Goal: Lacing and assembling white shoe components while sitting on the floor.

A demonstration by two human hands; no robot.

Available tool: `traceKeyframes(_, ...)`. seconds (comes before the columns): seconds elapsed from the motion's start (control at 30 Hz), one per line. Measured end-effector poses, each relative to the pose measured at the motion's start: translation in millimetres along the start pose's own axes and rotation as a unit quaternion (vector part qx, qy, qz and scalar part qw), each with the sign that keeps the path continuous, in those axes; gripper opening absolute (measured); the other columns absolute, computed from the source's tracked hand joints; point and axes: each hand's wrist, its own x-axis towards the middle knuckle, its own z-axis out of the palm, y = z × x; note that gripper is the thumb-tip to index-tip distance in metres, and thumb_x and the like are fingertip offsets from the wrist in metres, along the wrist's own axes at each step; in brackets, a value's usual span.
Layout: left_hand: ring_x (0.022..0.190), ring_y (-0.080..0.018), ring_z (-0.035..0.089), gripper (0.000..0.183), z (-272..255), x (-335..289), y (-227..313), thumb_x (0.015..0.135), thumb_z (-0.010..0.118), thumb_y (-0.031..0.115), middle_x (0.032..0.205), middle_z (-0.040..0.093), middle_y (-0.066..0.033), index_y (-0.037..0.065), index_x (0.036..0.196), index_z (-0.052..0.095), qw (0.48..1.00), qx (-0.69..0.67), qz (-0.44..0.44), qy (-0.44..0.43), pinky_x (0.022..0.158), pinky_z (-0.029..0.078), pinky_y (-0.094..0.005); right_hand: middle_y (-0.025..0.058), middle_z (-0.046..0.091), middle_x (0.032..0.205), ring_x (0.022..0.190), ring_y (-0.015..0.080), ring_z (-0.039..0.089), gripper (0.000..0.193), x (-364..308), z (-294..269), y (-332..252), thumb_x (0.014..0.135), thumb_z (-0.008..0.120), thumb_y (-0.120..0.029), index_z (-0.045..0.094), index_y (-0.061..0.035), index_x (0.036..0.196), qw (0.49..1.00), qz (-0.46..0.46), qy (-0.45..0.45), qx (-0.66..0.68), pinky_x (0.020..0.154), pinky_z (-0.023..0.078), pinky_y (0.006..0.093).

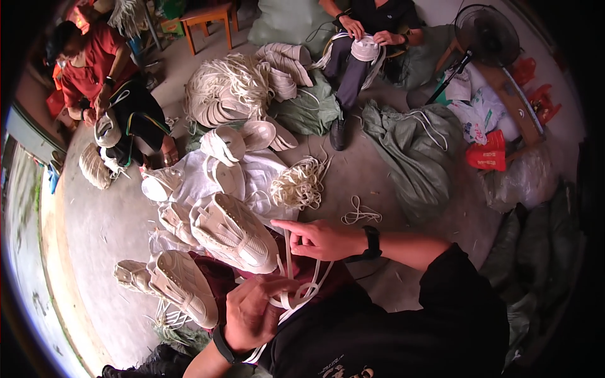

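Note:
My left hand (255, 312) is closed on a white shoelace (301, 295), pinching it near a loose loop at my waist. Farther forward, my right hand (321, 240) has its index finger stretched out and its other fingers curled; strands of the same lace run between it and my left hand. Against my lap, left of my right hand, a cream sneaker (233, 232) lies tilted with its toe toward me. A second cream sneaker (183, 286) lies lower left, beside my left hand. More shoe uppers are stacked behind both sneakers.
Ahead lie a bundle of laces (301, 184), stacked shoe uppers (224, 148) and a large lace heap (230, 88). Two seated people handle uppers at the far left and far middle. A green sack (409, 154) and a fan (488, 38) stand to the right.

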Motion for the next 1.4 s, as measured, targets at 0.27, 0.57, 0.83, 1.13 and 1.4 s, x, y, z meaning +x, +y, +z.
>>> traceKeyframes(0.27, 0.068, -0.0199, 0.065, 0.008, -15, -15, 41, 0.095, 0.056, 0.013, 0.076, 0.065, -0.0085, 0.005, 0.094, 0.055, 0.994, -0.033, 0.064, 0.077, 0.066, 0.053, -0.0303, 0.0161, 0.067, 0.078, 0.072, 0.0292, 0.067, 0.017, 46, 22, 101, 0.087, 0.059, -0.014, 0.066, -0.0017, 0.096, 0.993, -0.009, 0.085, -0.087, 0.065, 0.049, 0.0384)
traceKeyframes(0.57, 0.073, -0.0221, 0.064, 0.017, -73, -74, 52, 0.091, 0.061, 0.018, 0.083, 0.063, -0.0135, 0.008, 0.099, 0.05, 0.942, -0.153, 0.088, 0.286, 0.067, 0.053, -0.036, 0.0143, 0.067, 0.075, 0.071, 0.0235, 0.067, 0.017, 81, -24, 156, 0.088, 0.06, -0.017, 0.067, -0.0018, 0.089, 0.974, 0.13, 0.156, -0.098, 0.066, 0.051, 0.0371)
traceKeyframes(0.83, 0.073, -0.0168, 0.056, 0.026, -125, -117, 15, 0.099, 0.05, 0.015, 0.083, 0.057, -0.0109, -0.003, 0.118, 0.051, 0.795, 0.216, 0.075, 0.561, 0.071, 0.048, -0.0266, 0.009, 0.066, 0.11, 0.087, 0.012, 0.066, 0.023, 85, -74, 34, 0.097, 0.046, -0.001, 0.06, 0.001, 0.115, 0.911, -0.128, 0.369, 0.134, 0.076, 0.051, 0.025)
traceKeyframes(1.13, 0.065, -0.0192, 0.055, 0.037, -234, -250, 1, 0.101, 0.041, 0.023, 0.086, 0.061, -0.0142, -0.001, 0.13, 0.047, 0.708, 0.072, 0.087, 0.697, 0.058, 0.048, -0.0319, 0.014, 0.053, 0.136, 0.117, 0.0245, 0.058, 0.045, 60, -73, 21, 0.088, 0.043, 0.005, 0.05, 0.0035, 0.132, 0.868, -0.215, 0.421, 0.15, 0.099, 0.044, 0.0336)
traceKeyframes(1.4, 0.098, -0.0196, 0.059, 0.038, -212, -257, -4, 0.1, 0.046, 0.016, 0.107, 0.061, -0.0149, -0.008, 0.131, 0.046, 0.724, 0.007, 0.073, 0.686, 0.098, 0.045, -0.031, 0.0165, 0.057, 0.127, 0.116, 0.0269, 0.058, 0.036, 51, -76, 49, 0.099, 0.051, -0.019, 0.052, 0.0034, 0.127, 0.783, -0.12, 0.411, 0.452, 0.1, 0.045, 0.0372)
